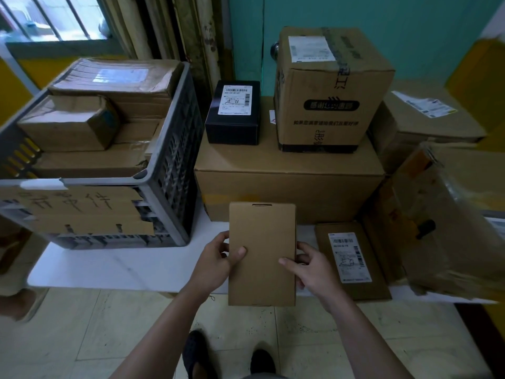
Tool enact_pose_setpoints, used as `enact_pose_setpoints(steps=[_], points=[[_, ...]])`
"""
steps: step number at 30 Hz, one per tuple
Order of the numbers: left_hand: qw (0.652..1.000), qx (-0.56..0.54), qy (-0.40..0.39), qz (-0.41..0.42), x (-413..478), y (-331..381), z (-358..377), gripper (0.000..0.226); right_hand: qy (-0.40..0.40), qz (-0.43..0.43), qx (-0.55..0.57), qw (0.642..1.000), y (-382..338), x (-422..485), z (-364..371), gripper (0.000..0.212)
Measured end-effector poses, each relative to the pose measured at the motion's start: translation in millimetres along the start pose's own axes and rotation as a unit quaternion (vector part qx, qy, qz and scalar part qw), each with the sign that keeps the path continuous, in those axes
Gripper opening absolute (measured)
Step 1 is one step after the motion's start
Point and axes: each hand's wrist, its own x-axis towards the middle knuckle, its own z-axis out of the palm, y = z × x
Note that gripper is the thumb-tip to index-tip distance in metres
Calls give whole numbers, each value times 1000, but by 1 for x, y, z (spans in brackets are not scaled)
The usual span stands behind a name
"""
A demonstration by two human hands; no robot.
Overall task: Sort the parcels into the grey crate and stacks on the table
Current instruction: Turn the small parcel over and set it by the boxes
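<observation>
A flat carton (pixel 261 253) is held over the table (pixel 131 266) edge at 6 o'clock, pinched at its long sides by the left hand (pixel 218 262) and right hand (pixel 311 265), thumbs on top. It is judged light, stiff and easily dented; the edges seem the best hold. The crate (pixel 169 149) at 10 o'clock is seen nearly full.

Bare forearms (pixel 161 337); dark shoes (pixel 195 354), perhaps perforated clogs; a grey garment edge (pixel 262 376) shows below.
</observation>
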Motion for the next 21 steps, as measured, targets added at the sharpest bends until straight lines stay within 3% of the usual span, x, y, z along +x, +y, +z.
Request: enact_pose_setpoints(steps=[5, 10, 14, 21], points=[[1000, -11, -1, -12, -3, 6, 1, 35, -11, -10, 27, 1000, -4, -2, -1, 25], [995, -3, -76, -61, -12, 0, -2, 41, -3, -22, 32, 999, -2, -1, 1, 24], [996, 6, -62, -57, -15, -3, -2, 42, 6, -12, 11, 1000, 0, 1, 3, 36], [998, -4, -37, -54, -13, -10, -4, 45, -17, 11, -13, 1000, 1, -1, 3, 38]])
